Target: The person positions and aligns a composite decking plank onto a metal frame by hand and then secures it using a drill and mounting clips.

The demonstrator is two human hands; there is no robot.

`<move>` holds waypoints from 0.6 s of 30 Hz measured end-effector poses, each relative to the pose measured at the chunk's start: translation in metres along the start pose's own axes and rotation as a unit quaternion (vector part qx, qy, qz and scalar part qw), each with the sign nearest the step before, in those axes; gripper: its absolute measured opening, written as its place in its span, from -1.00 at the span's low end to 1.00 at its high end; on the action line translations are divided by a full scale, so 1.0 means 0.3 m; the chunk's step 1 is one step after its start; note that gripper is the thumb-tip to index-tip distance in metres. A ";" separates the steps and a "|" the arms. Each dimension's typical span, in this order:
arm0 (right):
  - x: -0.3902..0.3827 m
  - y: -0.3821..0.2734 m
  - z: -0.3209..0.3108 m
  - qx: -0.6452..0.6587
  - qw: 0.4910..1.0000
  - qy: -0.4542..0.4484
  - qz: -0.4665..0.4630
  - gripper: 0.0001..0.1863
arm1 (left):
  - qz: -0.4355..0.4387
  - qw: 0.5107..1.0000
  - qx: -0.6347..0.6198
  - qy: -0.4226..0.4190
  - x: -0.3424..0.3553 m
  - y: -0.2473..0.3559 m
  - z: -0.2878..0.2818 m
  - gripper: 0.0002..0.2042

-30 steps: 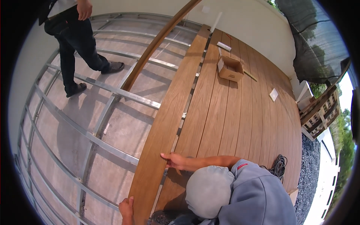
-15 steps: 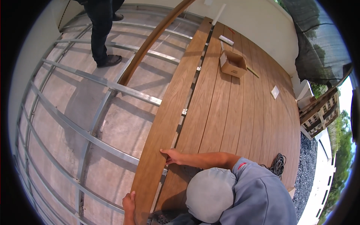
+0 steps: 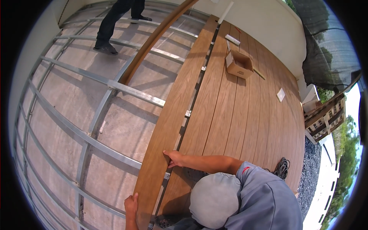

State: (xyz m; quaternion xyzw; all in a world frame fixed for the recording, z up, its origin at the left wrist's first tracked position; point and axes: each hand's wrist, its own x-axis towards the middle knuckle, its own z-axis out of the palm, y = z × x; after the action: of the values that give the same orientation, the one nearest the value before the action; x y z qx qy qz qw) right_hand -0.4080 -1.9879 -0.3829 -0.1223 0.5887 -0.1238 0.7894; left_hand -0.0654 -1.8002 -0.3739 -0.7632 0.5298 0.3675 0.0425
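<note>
Outdoor deck under construction: bare concrete crossed by metal joists point(image 3: 115, 85), with laid decking point(image 3: 245, 115) covering the right half up to a white wall. Item in hand: one long loose board point(image 3: 180, 103), brown, lying on the joists just beside the decking, a narrow gap with small metal clips point(image 3: 188, 113) running between them. The left hand point(image 3: 131, 201) is gripping the board's outer edge at its near end, fingers curled over it; the right hand point(image 3: 174, 158) is hooking its fingers over the inner edge at the gap. Judged step: the person is seating the board against the clips; closing the gap evenly along its length would call for a steady sideways push from both hands. Packages: an open cardboard box point(image 3: 239, 65), brown with a white flap, is sitting on the decking far off; a flat white pack point(image 3: 232, 39) is lying beyond it; a small white rectangle point(image 3: 281, 94) is lying further right. A black cable coil point(image 3: 282, 168) is resting near the person's shoulder. Another person's legs point(image 3: 115, 19) are standing on the joists, top left.
</note>
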 end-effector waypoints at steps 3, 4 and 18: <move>0.069 0.010 -0.048 0.001 1.000 0.024 -0.009 -0.39 | -0.009 1.000 0.000 -0.007 0.021 0.011 0.015 -0.38; 0.088 0.023 -0.054 0.005 0.999 0.035 -0.017 -0.41 | -0.008 1.000 -0.004 -0.006 0.024 0.018 0.016 -0.38; 0.075 -0.064 -0.185 -0.029 0.999 -0.038 0.013 -0.44 | -0.073 0.989 -0.132 0.012 -0.027 -0.011 0.034 -0.21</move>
State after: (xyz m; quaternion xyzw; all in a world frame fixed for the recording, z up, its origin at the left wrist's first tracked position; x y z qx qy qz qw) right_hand -0.4559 -2.0161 -0.4121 -0.1420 0.5627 -0.0922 0.8091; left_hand -0.0692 -1.7878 -0.3773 -0.8031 0.4203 0.4206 -0.0381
